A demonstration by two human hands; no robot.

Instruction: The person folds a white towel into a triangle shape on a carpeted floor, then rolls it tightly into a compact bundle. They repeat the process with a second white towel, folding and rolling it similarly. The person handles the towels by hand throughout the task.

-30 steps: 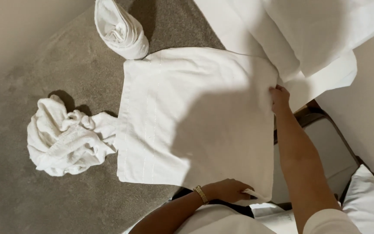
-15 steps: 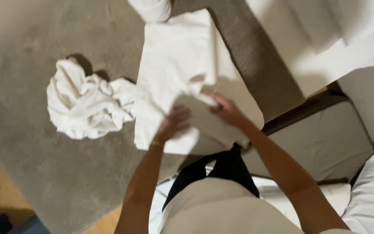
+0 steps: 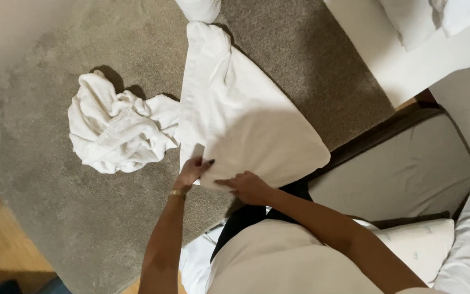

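So we've got a white pillow in its pillowcase (image 3: pixel 246 114) hanging over the grey carpet (image 3: pixel 55 218); the case looks full and plump, with the pillow inside. Our left hand (image 3: pixel 191 171) pinches the lower edge, and our right hand (image 3: pixel 248 188) grips the same edge just beside it. A crumpled white towel (image 3: pixel 118 130) sits on the carpet to the left, touching the pillowcase's side.
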